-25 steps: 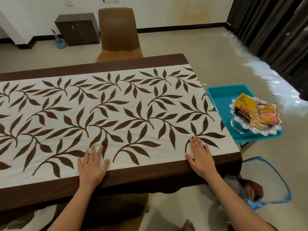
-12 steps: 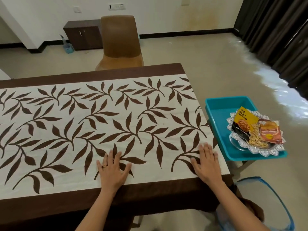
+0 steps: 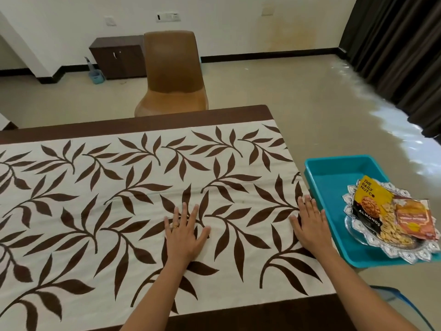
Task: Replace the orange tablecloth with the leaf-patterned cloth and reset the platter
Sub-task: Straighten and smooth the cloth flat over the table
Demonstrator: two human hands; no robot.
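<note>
The leaf-patterned cloth [image 3: 100,211], cream with brown leaves and a brown border, lies spread over the table. My left hand [image 3: 185,232] rests flat on it, fingers apart, near the middle right. My right hand [image 3: 310,223] lies flat near the cloth's right edge, beside the teal tray. The silver-rimmed glass platter [image 3: 391,247] sits in that tray at the right, holding a yellow almonds packet [image 3: 367,201], an orange packet [image 3: 412,219] and loose nuts. No orange tablecloth is in view.
A teal tray [image 3: 334,173] stands on a low stand to the right of the table. A brown chair [image 3: 173,72] is tucked at the far side. A dark cabinet [image 3: 117,56] stands by the wall, dark curtains [image 3: 401,51] hang at right, and a blue-rimmed basket [image 3: 403,304] is at lower right.
Both hands have slid forward from the near brown border onto the patterned part of the cloth, with the right hand now near the right edge. The view has tilted up.
</note>
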